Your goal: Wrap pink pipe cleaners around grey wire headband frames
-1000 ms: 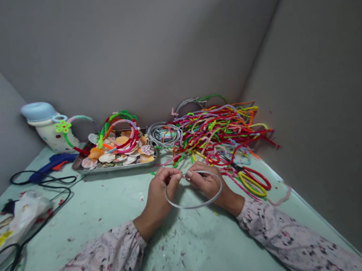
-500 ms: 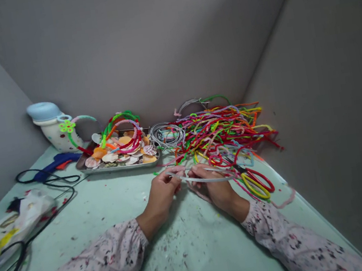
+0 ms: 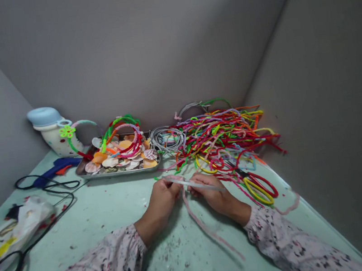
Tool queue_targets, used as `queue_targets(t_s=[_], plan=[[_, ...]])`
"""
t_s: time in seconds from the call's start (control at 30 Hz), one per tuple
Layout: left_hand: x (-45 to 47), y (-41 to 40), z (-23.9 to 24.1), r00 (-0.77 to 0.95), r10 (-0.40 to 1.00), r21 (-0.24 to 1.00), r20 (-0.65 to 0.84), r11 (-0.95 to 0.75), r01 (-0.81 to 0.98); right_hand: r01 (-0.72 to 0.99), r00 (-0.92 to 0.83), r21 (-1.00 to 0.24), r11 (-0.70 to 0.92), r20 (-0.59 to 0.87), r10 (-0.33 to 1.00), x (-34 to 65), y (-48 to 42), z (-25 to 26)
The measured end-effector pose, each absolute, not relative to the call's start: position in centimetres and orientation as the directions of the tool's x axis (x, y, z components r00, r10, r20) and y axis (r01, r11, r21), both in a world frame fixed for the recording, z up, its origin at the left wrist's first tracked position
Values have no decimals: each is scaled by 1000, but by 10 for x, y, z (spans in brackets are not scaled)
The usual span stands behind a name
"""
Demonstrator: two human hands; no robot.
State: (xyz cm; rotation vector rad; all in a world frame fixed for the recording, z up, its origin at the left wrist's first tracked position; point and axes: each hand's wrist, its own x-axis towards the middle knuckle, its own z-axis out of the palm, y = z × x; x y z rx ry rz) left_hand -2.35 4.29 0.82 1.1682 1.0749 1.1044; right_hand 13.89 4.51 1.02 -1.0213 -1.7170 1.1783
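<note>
My two hands are close together above the table, closed around a thin whitish headband [image 3: 198,185]. My left hand [image 3: 162,199] pinches one end of it, where a pink pipe cleaner [image 3: 209,231] lies along the band. From those fingers the fuzzy pipe cleaner hangs toward the table's front, its loose tail slanting right. My right hand [image 3: 215,193] has curled fingers by the band's other part; they hide whether it also grips the pipe cleaner. Right of this hand lie scissors [image 3: 259,189] with red and yellow handles.
Behind my hands stands a metal tray [image 3: 118,173] of seashells, with wrapped headbands on top. Beside it are plain headbands [image 3: 168,138] and a heap of pipe cleaners [image 3: 225,133]. A cup [image 3: 54,135], a blue glue gun [image 3: 55,169], a black cord [image 3: 70,207] and a plastic bag [image 3: 35,213] occupy the left.
The pink pipe cleaner's tail has come out from beside my right hand and now hangs free between my hands. The headband has turned and is seen nearly edge-on.
</note>
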Motion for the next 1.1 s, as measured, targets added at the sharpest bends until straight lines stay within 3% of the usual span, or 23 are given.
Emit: queue_targets(t_s=[0.37,0.8,0.9,0.97,1.1], plan=[[-23,41,6,190,980,982,-54,87,-170,382,-408,-748,543,390,825,140,47,7],[-22,40,11,167,982,980,-88,115,-161,473,-453,-589,655,476,754,139,45,6],[-22,39,12,176,979,974,-100,133,-184,462,-432,-626,629,461,776,138,45,6],[-22,40,11,196,976,968,-97,138,-209,420,-388,-716,558,414,823,138,46,5],[-22,41,9,216,971,968,-100,145,-205,219,-298,-944,247,176,938,138,49,3]])
